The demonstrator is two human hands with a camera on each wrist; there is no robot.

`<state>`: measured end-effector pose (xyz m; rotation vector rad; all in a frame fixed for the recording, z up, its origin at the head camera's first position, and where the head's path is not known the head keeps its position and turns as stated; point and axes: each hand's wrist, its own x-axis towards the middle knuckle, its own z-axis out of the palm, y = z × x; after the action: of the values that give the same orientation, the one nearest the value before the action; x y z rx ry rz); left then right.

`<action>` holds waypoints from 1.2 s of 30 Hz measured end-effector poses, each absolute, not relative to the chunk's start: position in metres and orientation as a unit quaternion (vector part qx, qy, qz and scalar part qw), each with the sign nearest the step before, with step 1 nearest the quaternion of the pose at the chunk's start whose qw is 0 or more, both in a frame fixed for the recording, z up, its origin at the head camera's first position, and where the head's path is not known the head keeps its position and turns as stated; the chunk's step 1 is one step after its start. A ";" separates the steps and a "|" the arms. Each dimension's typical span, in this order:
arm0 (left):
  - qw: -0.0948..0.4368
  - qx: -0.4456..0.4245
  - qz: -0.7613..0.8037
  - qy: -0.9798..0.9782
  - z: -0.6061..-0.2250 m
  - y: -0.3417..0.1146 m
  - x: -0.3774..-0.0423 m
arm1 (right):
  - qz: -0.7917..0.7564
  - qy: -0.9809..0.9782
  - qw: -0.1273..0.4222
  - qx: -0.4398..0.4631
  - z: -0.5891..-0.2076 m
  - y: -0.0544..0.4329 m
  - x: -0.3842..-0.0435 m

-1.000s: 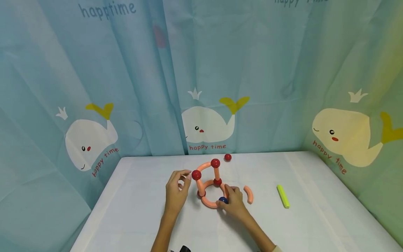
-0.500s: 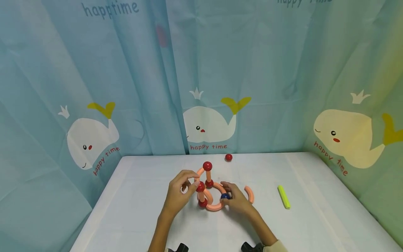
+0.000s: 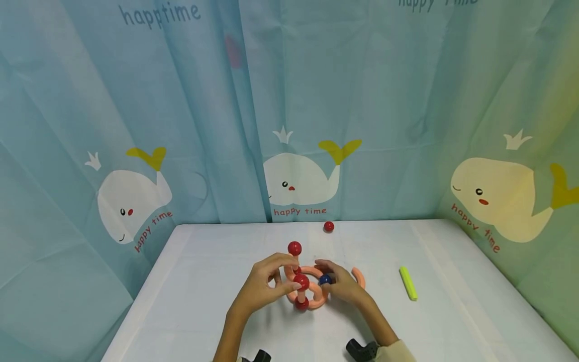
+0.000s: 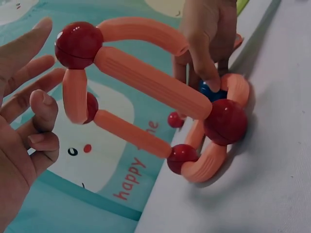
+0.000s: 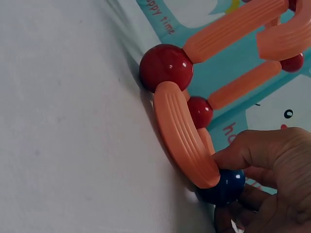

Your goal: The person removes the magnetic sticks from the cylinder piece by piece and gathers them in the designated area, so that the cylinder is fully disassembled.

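A magnetic construction of orange rods and balls stands on the white table (image 3: 190,301). Curved rods, red balls and a blue ball (image 5: 223,187) form its base ring. Straight rods (image 4: 155,82) rise to two upper red balls, the near one (image 3: 301,282) and the far one (image 3: 294,248), joined by a curved rod (image 4: 75,97). Another curved rod (image 4: 141,31) sticks out from the near upper ball with its other end free. My right hand (image 3: 342,285) pinches the blue ball. Around the near upper ball my left hand (image 3: 262,286) is spread, its fingers apart from it in the left wrist view.
A loose red ball (image 3: 328,227) lies at the table's far edge. Right of my right hand is a loose curved orange rod (image 3: 359,277). Farther right lies a yellow-green rod (image 3: 408,283). A blue whale-print curtain (image 3: 384,100) hangs behind the table.
The construction has turned counterclockwise as seen from above, its near upper ball coming toward me. My left hand has followed it rightward and nearer. My right hand has stayed at the blue ball.
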<state>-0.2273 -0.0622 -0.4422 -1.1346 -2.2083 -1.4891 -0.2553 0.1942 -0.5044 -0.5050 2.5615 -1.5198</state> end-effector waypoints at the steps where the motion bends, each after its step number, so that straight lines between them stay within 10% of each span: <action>1: 0.118 -0.390 -0.510 -0.757 -0.442 -0.062 -0.227 | -0.500 0.847 0.058 -0.172 -0.505 0.195 -0.256; 17: 0.098 -0.396 -0.491 -0.770 -0.445 -0.052 -0.223 | -0.483 0.856 -0.061 -0.177 -0.478 0.201 -0.252; 27: 0.094 -0.397 -0.506 -0.760 -0.447 -0.051 -0.225 | -0.507 0.785 0.043 -0.354 -0.442 0.204 -0.233; 36: 0.095 -0.396 -0.510 -0.758 -0.448 -0.049 -0.225 | -0.493 0.792 0.031 -0.357 -0.429 0.184 -0.219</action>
<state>-0.2253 -0.0491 -0.4481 -1.1745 -2.2464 -1.5114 -0.2185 0.1842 -0.4295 -1.1010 2.4413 -1.5192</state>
